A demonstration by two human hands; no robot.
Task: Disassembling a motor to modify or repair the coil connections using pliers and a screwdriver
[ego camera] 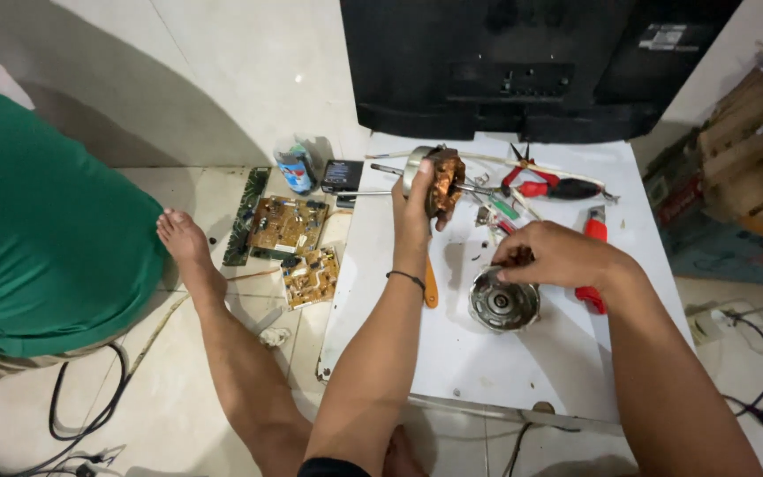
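Observation:
My left hand (pixel 414 205) is raised over a white board (pixel 452 353) and grips a small motor part (pixel 439 177) with copper windings and a metal shell. My right hand (pixel 551 256) rests fingers-down on the rim of a round metal motor housing (pixel 503 305) that lies on the board. Its fingers look pinched together at the housing's upper edge. Whether they hold something small is hidden.
Red-handled pliers (pixel 551 186), a red tool (pixel 592 265), screwdrivers and small parts lie on the board. A black television back (pixel 523 62) stands behind. Circuit boards (pixel 289 225), a can (pixel 295 168) and cables (pixel 81 415) lie on the tiled floor. Another person in green (pixel 37 221) sits left, leg (pixel 222 336) extended.

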